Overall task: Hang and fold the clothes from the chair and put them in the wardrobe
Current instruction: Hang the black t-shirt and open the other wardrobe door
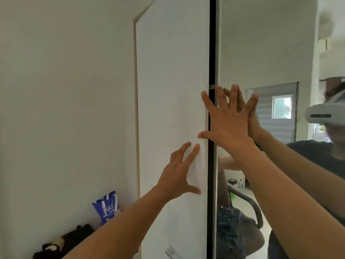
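The wardrobe fills the view: a white door panel (171, 81) on the left and a mirrored sliding door (261, 53) on the right, with a narrow dark gap (212, 43) between them. My right hand (226, 122) lies flat with spread fingers on the mirror's left edge, its thumb and forefinger reaching across the gap. My left hand (180, 174) is spread, fingertips touching the white panel just left of the gap. Both hands hold nothing. In the mirror, a chair with clothes (237, 230) is reflected low down.
A white wall (65, 109) stands to the left of the wardrobe. At its foot lie a blue printed bag (107, 210) and a dark heap of things (65, 242). The mirror reflects a person wearing a headset and a window with blinds.
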Demonstrator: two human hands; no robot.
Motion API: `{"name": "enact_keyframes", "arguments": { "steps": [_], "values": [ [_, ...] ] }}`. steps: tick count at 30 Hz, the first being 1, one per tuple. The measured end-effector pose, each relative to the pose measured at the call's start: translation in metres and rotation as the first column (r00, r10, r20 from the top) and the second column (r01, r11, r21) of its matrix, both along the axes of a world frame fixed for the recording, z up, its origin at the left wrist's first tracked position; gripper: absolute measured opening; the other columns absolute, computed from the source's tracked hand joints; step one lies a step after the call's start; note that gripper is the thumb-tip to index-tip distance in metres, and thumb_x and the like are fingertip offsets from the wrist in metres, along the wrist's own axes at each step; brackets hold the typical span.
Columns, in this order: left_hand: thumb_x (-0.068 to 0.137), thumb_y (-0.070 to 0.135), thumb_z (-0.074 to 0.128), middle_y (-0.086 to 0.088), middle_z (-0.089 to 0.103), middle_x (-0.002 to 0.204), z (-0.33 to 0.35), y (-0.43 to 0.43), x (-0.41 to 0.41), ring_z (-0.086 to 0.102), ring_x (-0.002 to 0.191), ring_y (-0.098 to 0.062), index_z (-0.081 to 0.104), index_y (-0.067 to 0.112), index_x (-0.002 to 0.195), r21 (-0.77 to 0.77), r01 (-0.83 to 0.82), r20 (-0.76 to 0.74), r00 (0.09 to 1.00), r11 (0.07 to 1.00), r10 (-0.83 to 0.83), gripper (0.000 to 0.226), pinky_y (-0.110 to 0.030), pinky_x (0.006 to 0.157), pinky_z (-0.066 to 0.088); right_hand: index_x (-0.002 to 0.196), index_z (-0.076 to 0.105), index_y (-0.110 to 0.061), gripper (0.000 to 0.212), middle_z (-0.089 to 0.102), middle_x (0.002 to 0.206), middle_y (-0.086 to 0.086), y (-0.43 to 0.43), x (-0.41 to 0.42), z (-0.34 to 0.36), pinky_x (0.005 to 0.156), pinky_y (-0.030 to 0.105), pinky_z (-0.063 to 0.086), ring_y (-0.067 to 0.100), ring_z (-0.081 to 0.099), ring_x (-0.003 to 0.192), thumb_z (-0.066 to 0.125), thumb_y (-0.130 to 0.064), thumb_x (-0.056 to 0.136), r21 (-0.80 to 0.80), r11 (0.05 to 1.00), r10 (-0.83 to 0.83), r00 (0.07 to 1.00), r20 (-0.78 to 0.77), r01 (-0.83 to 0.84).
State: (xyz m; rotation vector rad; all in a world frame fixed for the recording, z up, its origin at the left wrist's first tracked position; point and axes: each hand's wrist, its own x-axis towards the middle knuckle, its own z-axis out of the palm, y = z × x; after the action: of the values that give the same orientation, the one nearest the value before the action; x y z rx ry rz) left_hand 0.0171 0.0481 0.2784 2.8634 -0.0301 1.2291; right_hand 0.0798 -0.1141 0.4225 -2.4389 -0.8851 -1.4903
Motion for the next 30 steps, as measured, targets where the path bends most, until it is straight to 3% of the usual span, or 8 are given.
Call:
{"name": "enact_keyframes", "arguments": {
  "steps": [8, 15, 17, 22, 26, 30],
  "values": [
    [0.056, 0.069, 0.084, 0.012, -0.003, 0.163, -0.006, 0.004, 0.049, 0.01, 0.145, -0.023, -0.003, 0.044, 0.156, -0.049, -0.04, 0.027, 0.999, 0.998, 0.041, 0.134, -0.056, 0.095, 0.051, 0.157, -0.006, -0.027, 0.115, -0.029, 0.16, 0.015, 0.01, 0.037, -0.012, 0.105, 0.069, -0.018, 0.041, -0.026, 0.146, 0.06, -0.074, 0.075, 0.001, 0.992, -0.127, 0.988, 0.085, 0.127],
    [0.057, 0.065, 0.086, 0.012, -0.009, 0.164, -0.006, -0.003, 0.043, 0.009, 0.146, -0.026, -0.008, 0.044, 0.155, -0.048, -0.067, -0.005, 0.998, 0.997, 0.067, 0.137, -0.057, 0.092, 0.053, 0.157, -0.007, -0.028, 0.115, -0.029, 0.16, 0.014, 0.01, 0.032, -0.011, 0.108, 0.07, -0.013, 0.041, -0.027, 0.146, 0.058, -0.076, 0.075, -0.003, 0.99, -0.139, 0.988, 0.067, 0.139],
    [0.06, 0.061, 0.086, 0.013, -0.01, 0.164, -0.004, -0.009, 0.036, 0.009, 0.147, -0.024, -0.008, 0.042, 0.156, -0.069, -0.065, -0.013, 0.998, 0.996, 0.064, 0.136, -0.054, 0.094, 0.053, 0.158, -0.001, -0.029, 0.11, -0.023, 0.162, 0.012, 0.009, 0.029, -0.013, 0.111, 0.072, -0.01, 0.041, -0.025, 0.146, 0.058, -0.075, 0.077, -0.023, 0.992, -0.122, 0.991, 0.052, 0.124],
    [0.073, 0.056, 0.08, 0.011, -0.008, 0.166, -0.003, -0.026, 0.021, 0.019, 0.149, -0.023, -0.003, 0.038, 0.157, -0.12, -0.018, -0.061, 0.998, 0.993, 0.011, 0.119, -0.047, 0.105, 0.047, 0.156, 0.022, -0.027, 0.072, 0.0, 0.166, 0.005, -0.01, 0.013, -0.044, 0.116, 0.065, -0.004, 0.032, -0.015, 0.151, 0.05, -0.055, 0.095, -0.119, 0.993, -0.025, 0.999, -0.021, 0.022],
    [0.074, 0.056, 0.079, 0.006, 0.001, 0.167, -0.022, -0.054, 0.0, 0.027, 0.146, -0.025, -0.002, 0.036, 0.158, -0.092, 0.071, -0.129, 0.988, 0.993, -0.082, 0.118, -0.041, 0.103, 0.049, 0.149, 0.037, -0.028, 0.054, 0.027, 0.161, 0.001, -0.047, -0.009, -0.08, 0.119, 0.061, -0.001, 0.023, 0.007, 0.153, 0.048, -0.044, 0.099, -0.013, 0.995, 0.093, 0.985, -0.145, -0.096],
    [0.072, 0.054, 0.082, 0.01, 0.005, 0.164, -0.055, -0.093, -0.029, 0.032, 0.141, -0.023, -0.005, 0.039, 0.156, -0.127, 0.208, -0.211, 0.95, 0.97, -0.231, 0.122, -0.036, 0.101, 0.048, 0.145, 0.04, -0.028, 0.051, 0.035, 0.156, 0.002, -0.108, -0.038, -0.133, 0.119, 0.062, 0.013, 0.025, 0.02, 0.149, 0.052, -0.043, 0.098, 0.046, 0.999, 0.02, 0.959, -0.283, -0.007]
  ]
}}
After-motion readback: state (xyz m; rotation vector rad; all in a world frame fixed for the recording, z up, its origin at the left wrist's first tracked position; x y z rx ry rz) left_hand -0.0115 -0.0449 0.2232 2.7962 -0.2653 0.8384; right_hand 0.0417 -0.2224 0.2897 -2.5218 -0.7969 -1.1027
